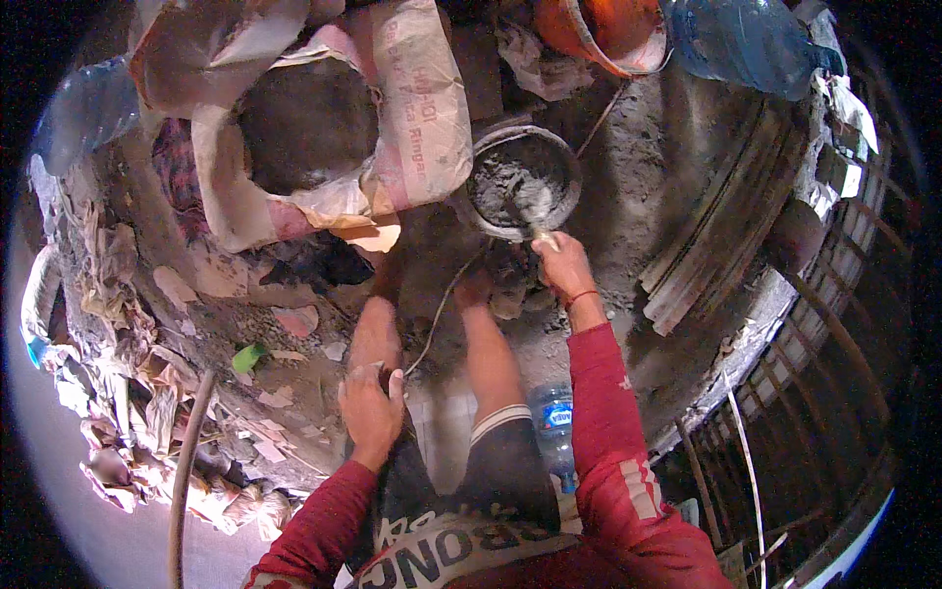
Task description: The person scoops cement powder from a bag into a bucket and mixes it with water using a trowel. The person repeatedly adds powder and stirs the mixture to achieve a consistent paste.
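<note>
My right hand (567, 269) grips the short handle of a tool (541, 224), perhaps a trowel. The tool's blade end is in a round bucket (574, 173), coated with grey mix on its rim. Wet grey mortar or cement (497, 177) lies inside, and it hides the blade's shape. My left hand (373, 416) rests over my left knee, thumb apart from the fingers; its fingertips are partly hidden. A thin cord (439, 313) runs from near that thumb towards the bucket. Left of the bucket stands an open paper cement sack (427, 110) with dark grey powder (309, 129) inside.
An orange bucket (611, 37) and a large blue water jug (743, 48) lie at the top right. Long boards (725, 213) lie to the right, beside metal bars (824, 339). A plastic bottle (556, 420) is by my right leg. Crumpled paper scraps (158, 420) and a pole (190, 471) are left.
</note>
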The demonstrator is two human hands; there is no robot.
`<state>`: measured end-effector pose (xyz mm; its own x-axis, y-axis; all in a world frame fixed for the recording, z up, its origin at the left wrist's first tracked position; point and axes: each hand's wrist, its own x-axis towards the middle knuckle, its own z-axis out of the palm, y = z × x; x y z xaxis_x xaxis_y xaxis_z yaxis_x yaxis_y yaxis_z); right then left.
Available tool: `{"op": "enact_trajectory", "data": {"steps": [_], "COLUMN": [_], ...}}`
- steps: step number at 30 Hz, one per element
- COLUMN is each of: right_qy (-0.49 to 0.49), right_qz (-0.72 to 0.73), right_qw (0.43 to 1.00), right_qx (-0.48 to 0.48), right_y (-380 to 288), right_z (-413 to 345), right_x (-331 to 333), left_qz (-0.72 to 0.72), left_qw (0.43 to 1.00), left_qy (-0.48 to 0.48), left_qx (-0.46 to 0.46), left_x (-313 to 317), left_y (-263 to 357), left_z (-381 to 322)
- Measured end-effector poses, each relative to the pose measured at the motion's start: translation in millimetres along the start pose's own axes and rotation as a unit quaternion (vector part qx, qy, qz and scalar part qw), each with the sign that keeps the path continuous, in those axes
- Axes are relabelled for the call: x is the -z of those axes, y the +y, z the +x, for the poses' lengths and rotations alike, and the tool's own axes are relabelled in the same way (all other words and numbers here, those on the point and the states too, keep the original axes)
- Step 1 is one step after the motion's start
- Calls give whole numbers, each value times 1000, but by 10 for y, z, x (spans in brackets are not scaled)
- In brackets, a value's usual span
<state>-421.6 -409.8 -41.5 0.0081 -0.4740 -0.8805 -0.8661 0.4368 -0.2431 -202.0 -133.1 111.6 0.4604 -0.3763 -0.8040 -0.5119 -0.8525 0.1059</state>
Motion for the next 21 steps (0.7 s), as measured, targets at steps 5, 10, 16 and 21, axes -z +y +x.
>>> {"op": "enact_trajectory", "data": {"steps": [5, 10, 16, 21], "right_qy": [175, 165, 137, 91], "right_qz": [-389, -513, -580, -742], "right_qw": [901, 796, 683, 541], "right_qx": [74, 274, 422, 385], "right_y": [-665, -1119, -674, -580], "right_z": [172, 516, 628, 457], "right_x": [474, -96, -548, -612], "left_qz": [-6, 10, 19, 6], "left_qw": [1000, 1000, 1000, 998], "left_qy": [-7, -1, 11, 55], "left_qx": [8, 5, -4, -20], "left_x": [-30, -59, -73, -79], "left_y": [-38, -50, -32, -6], "left_z": [-15, -28, -43, -44]}}
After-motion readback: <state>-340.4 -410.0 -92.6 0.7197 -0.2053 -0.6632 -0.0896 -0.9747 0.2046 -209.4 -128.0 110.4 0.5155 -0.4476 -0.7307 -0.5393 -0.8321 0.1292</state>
